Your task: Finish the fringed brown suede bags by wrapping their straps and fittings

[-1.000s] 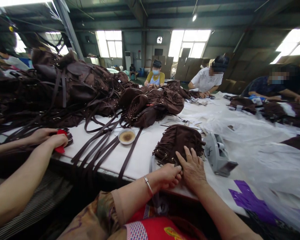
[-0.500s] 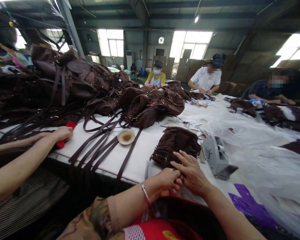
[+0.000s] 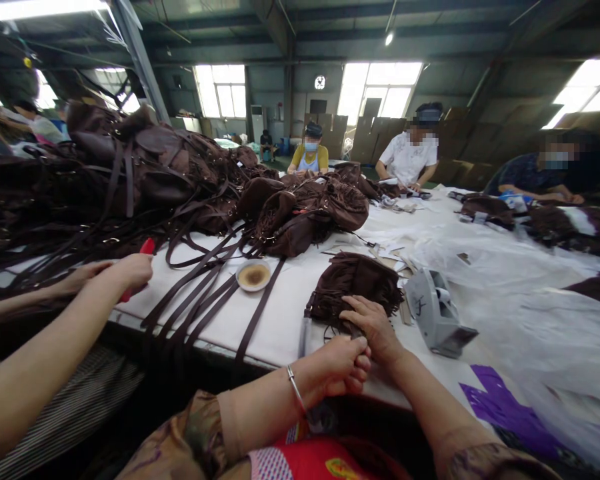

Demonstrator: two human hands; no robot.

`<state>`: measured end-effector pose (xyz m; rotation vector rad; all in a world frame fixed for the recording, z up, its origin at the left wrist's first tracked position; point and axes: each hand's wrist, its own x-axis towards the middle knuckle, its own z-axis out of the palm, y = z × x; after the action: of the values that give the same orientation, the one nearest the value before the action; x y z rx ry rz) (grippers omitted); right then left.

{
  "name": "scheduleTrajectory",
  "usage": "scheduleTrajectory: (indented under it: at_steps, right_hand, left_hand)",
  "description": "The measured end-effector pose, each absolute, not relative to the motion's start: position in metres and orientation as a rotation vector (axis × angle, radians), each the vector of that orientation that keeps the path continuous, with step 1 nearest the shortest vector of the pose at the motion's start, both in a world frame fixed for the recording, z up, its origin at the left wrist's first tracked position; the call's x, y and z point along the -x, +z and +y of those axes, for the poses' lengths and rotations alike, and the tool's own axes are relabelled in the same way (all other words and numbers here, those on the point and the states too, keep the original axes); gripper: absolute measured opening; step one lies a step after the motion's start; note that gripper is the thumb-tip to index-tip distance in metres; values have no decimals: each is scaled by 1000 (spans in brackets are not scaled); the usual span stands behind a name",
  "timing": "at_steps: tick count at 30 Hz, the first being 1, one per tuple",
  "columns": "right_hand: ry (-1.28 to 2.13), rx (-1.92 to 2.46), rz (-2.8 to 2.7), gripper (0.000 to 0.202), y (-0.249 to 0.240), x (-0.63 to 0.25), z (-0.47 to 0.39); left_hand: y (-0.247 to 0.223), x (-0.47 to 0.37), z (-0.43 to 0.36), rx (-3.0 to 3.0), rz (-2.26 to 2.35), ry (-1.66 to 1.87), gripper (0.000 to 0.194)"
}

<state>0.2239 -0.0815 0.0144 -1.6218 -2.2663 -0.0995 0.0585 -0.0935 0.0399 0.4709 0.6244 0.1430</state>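
Note:
On the white-covered table lies a dark brown fringed bag (image 3: 357, 283). My left hand (image 3: 347, 363), with a silver bangle on its wrist, is closed in a fist at the table's front edge, just below the bag. What its fingers grip is too hidden to name. My right hand (image 3: 375, 328) rests against the bag's lower edge, its fingers bent and pressed together over a small dark piece between the two hands, perhaps part of the bag. A grey tape dispenser (image 3: 435, 310) stands right of the bag.
A dish of brownish liquid (image 3: 253, 274) sits among dark straps (image 3: 261, 310). A big pile of brown bags (image 3: 150, 160) fills the left. Another person's hand (image 3: 133, 272) at left holds a red tool (image 3: 147, 247). Clear plastic (image 3: 510, 320) covers the right side. Several people work across the table.
My right hand has drawn its fingers in and shifted slightly left. The neighbour's hand with the red tool has moved a little to the right.

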Motion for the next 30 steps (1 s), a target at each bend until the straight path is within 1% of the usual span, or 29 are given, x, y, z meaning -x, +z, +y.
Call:
scheduleTrajectory:
  at_steps: [2,4,6,8,9,11,13,15,17,19,22,25,28,30]
  right_hand:
    - [-44,1580,-2298,39,21,-228,-92]
    - [-22,1524,-2245,44,24,-230,-109]
    - [-1,1510,-2038,38,23,-229,-131]
    - [81,1589,-1723,30,21,-224,-154]
    - [166,1658,-1557,30,20,-220,-164]
    - [432,1775,-1279,37,22,-210,-178]
    - [763,1800,-1100,49,27,-200,-183]
    - [1057,1748,-991,56,32,-191,-181]
    - [1284,1642,-904,55,35,-181,-176]
    - [1426,1505,-800,51,32,-172,-173]
    - [1446,1402,-645,48,21,-158,-172]
    - [1394,1438,-645,47,13,-150,-174]
    - [1332,1562,-880,38,18,-152,-176]
    - [1173,1639,-1116,31,29,-164,-181]
  left_hand:
    - [38,-54,-91,-420,556,132,25]
    - [34,-48,-88,-382,504,137,39]
    - [29,-42,-86,-388,515,171,50]
    - [24,-39,-84,-431,586,216,45]
    - [23,-39,-83,-453,622,236,40]
    - [21,-41,-81,-490,664,266,36]
    - [21,-47,-81,-513,671,290,40]
    - [21,-53,-82,-548,678,338,41]
    - [21,-58,-84,-616,700,387,40]
    - [21,-59,-87,-709,725,398,40]
    - [22,-56,-90,-805,700,317,39]
    - [23,-55,-94,-821,703,295,39]
    - [23,-60,-95,-791,761,378,37]
    - [24,-65,-93,-770,758,418,33]
